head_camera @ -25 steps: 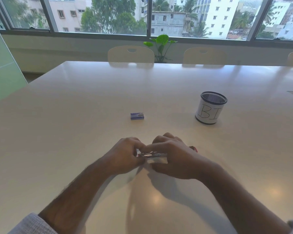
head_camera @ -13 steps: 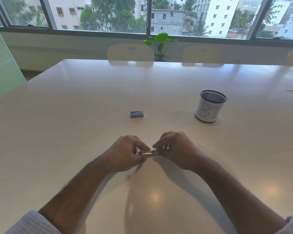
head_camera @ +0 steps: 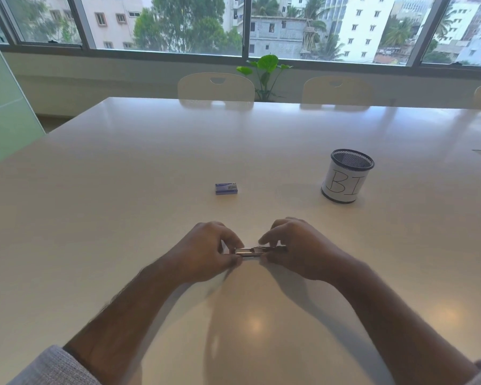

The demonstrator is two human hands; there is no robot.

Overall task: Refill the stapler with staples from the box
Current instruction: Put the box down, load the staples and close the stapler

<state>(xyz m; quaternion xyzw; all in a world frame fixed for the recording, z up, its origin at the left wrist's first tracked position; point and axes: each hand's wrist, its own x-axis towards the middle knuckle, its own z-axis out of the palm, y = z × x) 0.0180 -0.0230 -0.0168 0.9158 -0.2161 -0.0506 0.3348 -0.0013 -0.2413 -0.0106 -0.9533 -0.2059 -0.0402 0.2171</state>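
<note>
Since half a second ago the right hand (head_camera: 297, 247) has slid slightly rightward, baring more of the stapler (head_camera: 257, 250), while the left hand (head_camera: 206, 252) stays pinched on its left end. Both hands hold the slim, shiny metal stapler between curled fingers, low over the near middle of the glossy white table (head_camera: 122, 190); the right fingers cover its right end. The small blue box (head_camera: 226, 188) of staples lies closed, well beyond the hands. A black mesh cup (head_camera: 346, 176) wrapped in lettered white paper stands far right. Grey knit sleeves (head_camera: 53, 368) edge the view.
</note>
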